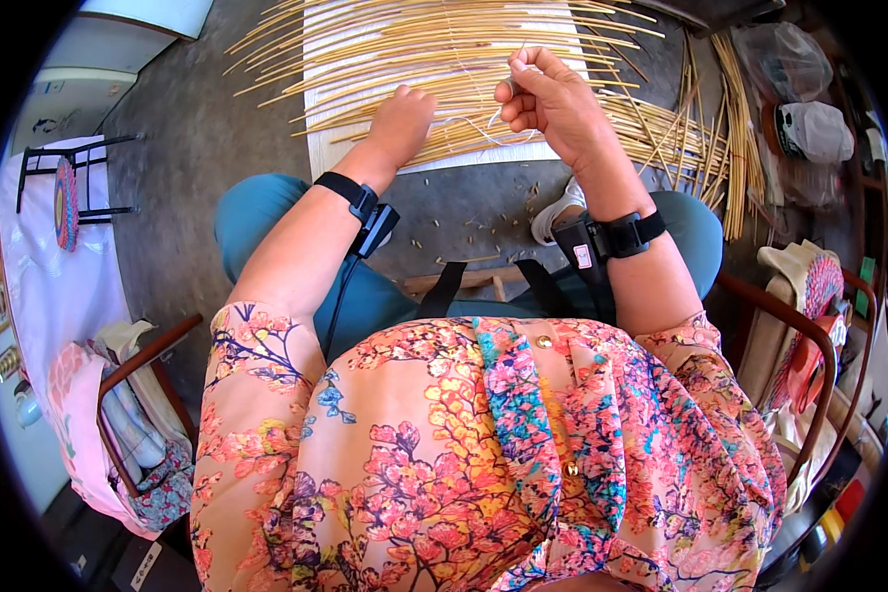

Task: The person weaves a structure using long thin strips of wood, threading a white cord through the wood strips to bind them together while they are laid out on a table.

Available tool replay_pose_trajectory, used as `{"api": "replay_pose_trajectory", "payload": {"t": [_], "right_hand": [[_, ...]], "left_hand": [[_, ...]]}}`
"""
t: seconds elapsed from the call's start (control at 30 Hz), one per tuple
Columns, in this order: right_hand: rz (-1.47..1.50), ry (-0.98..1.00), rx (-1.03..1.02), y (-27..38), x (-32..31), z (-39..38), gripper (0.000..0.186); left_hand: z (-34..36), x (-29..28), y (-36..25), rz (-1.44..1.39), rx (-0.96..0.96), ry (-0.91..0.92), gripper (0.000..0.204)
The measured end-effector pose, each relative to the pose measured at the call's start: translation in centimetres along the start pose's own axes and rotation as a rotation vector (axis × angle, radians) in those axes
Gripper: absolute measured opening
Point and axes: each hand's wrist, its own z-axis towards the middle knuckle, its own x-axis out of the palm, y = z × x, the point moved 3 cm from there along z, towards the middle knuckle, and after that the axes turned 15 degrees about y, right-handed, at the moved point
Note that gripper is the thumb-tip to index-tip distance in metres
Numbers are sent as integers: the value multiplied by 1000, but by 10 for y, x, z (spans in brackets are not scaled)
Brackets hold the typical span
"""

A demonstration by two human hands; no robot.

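Rows of thin tan reed stalks (365,61) lie side by side on a white board (324,148), joined across by a thin line of thread. At the near edge of these stalks, my left hand (403,123) is closed with its fingers curled down; what is in them is hidden. My right hand (551,104) is raised to the right of it, thumb and fingertips pinched together. A white string (481,126) loops loosely from this hand toward the left one over the stalks.
More loose stalks (735,128) are heaped at the right. Bits of cut stalk (469,225) litter the grey floor (183,128). A low wooden stool (498,279) stands between my legs. Curved chair arms (809,326) are on both sides, with plastic bags (814,133) farther right.
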Motion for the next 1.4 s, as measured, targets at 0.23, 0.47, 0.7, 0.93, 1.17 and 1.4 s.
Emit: {"api": "replay_pose_trajectory", "payload": {"t": [0.23,0.47,0.7,0.93,1.17,1.4], "right_hand": [[-15,-92,71,-12,4,-9,12],[-66,-125,204,-30,2,-9,14],[-170,-91,381,-53,6,-15,14],[-252,-88,452,-65,6,-25,13],[-288,-67,462,-73,9,-22,14],[-314,-77,491,-74,10,-21,15]], "left_hand": [[7,-3,-11,11,-12,-1,19],[3,-15,-29,-62,12,-39,19],[2,-26,-37,-107,32,-85,16],[-5,-45,-48,-94,25,-27,10],[-3,-44,-39,-371,-13,13,11],[2,-34,-26,-676,-94,151,13]]}}
